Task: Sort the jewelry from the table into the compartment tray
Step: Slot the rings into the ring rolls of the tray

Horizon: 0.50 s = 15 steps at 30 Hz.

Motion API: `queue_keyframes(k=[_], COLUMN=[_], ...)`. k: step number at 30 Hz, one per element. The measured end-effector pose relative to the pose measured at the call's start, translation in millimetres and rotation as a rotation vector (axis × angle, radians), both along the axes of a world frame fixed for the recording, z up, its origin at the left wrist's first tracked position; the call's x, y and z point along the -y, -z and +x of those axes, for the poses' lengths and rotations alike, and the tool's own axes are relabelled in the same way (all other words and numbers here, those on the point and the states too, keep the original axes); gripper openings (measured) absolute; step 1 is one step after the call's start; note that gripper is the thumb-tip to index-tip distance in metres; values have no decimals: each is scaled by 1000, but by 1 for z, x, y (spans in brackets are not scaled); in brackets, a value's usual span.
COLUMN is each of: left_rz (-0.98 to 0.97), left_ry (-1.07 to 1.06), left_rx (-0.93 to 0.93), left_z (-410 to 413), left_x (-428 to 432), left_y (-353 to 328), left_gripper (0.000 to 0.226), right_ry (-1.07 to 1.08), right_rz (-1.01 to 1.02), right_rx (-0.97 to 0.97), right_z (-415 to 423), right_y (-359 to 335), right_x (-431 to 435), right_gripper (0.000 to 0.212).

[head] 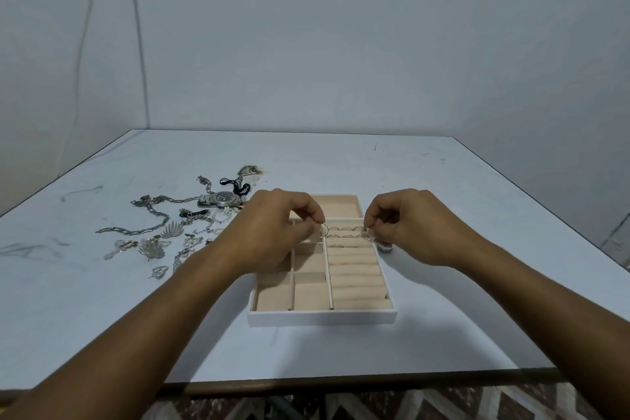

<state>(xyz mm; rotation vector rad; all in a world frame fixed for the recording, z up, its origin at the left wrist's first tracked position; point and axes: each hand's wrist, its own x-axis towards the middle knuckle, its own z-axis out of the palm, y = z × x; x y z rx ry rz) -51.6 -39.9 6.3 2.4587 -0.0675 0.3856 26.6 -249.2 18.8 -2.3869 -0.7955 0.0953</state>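
Note:
A white compartment tray (322, 316) with beige lining sits on the table in front of me. Its right column holds padded ring rolls, and several thin rings (344, 233) stand in the far rows. My left hand (272, 228) hovers over the tray's left side, pinching a thin silver ring (324, 228) between thumb and forefinger. My right hand (405, 225) is at the tray's right edge, its fingertips pinched on a small ring (367, 231) at the far ring row. A chunky ring (384, 246) lies on the table just right of the tray.
A scatter of jewelry covers the table to the left: a silver wristwatch (221, 198), chain necklaces (153, 215), leaf-shaped pieces (172, 231) and small earrings (159, 271). The table's front edge (306, 382) is near me. A wall stands behind.

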Motion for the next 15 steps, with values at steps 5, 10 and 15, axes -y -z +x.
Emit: queue_keyframes(k=[5, 10, 15], left_rz=[-12, -22, -17], left_ry=[-4, 9, 6], left_rx=[-6, 14, 7], left_z=[-2, -4, -4], left_x=[2, 7, 11], left_y=[1, 1, 1], left_gripper=[17, 17, 21], right_ry=[-21, -33, -51], right_rz=[-33, -75, -120], right_rx=[35, 77, 115], right_z=[-3, -2, -3], right_y=[5, 12, 15], right_x=[-2, -4, -3], right_gripper=[17, 13, 13])
